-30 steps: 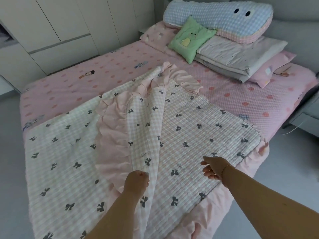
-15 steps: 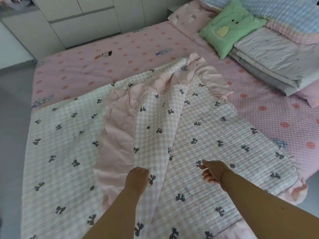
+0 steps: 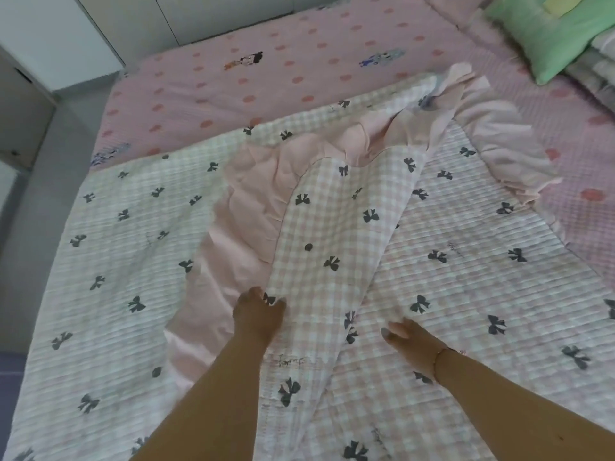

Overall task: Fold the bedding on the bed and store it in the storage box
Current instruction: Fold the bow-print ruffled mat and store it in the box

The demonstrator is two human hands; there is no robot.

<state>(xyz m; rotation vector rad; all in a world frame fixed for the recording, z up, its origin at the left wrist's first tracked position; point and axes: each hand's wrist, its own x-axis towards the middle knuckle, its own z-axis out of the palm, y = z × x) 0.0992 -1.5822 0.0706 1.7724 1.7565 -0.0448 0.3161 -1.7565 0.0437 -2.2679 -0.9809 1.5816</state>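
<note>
A pink-and-white checked quilt (image 3: 472, 294) with dark bows and a pink ruffled edge (image 3: 253, 207) lies spread over the near part of the bed. Its left part is folded over toward the middle, so the ruffle runs down the centre. My left hand (image 3: 258, 316) grips the folded flap where the ruffle meets the checked cloth. Just right of the flap's fold, my right hand (image 3: 411, 342) hovers over the quilt with loosely curled fingers, holding nothing. No storage box is in view.
The pink dotted bed sheet (image 3: 299, 71) shows beyond the quilt. A green cushion (image 3: 552, 31) and folded bedding (image 3: 599, 61) lie at the top right. White cupboards (image 3: 100, 24) stand behind the bed; grey floor (image 3: 36, 181) runs along the left.
The view has closed in and tilted down over the quilt. My left hand has carried the flap a little further up the bed. My right hand stays beside the fold.
</note>
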